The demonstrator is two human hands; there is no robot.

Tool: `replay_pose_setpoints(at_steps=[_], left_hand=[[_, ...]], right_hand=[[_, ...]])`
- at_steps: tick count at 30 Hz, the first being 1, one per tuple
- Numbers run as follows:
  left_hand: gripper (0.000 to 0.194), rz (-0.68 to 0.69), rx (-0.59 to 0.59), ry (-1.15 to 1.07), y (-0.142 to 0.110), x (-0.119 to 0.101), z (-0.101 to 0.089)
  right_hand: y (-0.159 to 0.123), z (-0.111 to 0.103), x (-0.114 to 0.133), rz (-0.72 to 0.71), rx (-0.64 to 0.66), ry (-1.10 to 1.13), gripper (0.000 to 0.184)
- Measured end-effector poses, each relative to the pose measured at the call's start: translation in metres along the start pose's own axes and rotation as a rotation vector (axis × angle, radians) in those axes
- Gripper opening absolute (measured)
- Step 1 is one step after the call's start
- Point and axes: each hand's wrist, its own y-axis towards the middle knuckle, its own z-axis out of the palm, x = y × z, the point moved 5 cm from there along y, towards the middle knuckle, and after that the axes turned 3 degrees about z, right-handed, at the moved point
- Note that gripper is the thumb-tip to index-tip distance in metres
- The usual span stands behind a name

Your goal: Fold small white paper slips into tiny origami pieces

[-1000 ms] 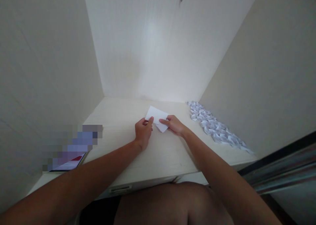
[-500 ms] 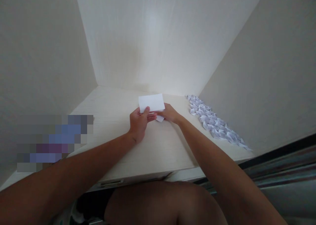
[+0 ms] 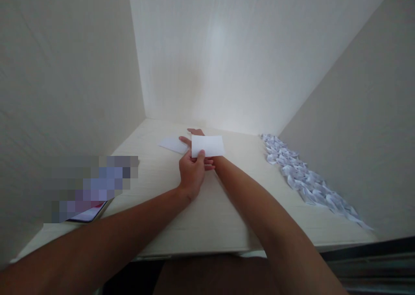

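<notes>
My left hand (image 3: 192,174) grips a blank white rectangle of paper (image 3: 208,145), thumb on top and fingers beneath. Whether it is one sheet or a stack, I cannot tell. Crossing behind this paper, my right hand (image 3: 186,141) reaches to the left with its fingers apart and nothing seen in them; the paper hides its middle. Just left of those fingers, another white piece of paper (image 3: 172,144) lies on the pale desk (image 3: 227,217).
A long heap of folded white paper pieces (image 3: 304,178) runs along the right wall. At the left edge lies a phone-like device (image 3: 89,213), mostly blurred out. Pale walls close in the desk at the back and both sides.
My right hand has moved from the paper's right side to behind it, leftward. A white paper piece now shows on the desk at left. The view has shifted slightly.
</notes>
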Motion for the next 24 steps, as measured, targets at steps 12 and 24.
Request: replay_pose_setpoints(at_steps=[12, 24], left_hand=[[0.011, -0.114, 0.248, 0.005, -0.028, 0.007, 0.010], [0.067, 0.042, 0.595, 0.078, -0.028, -0.003, 0.012]], right_hand=[[-0.178, -0.075, -0.061, 0.409, -0.088, 0.902, 0.030], [-0.213, -0.087, -0.078, 0.438, -0.352, 0.922, 0.013]])
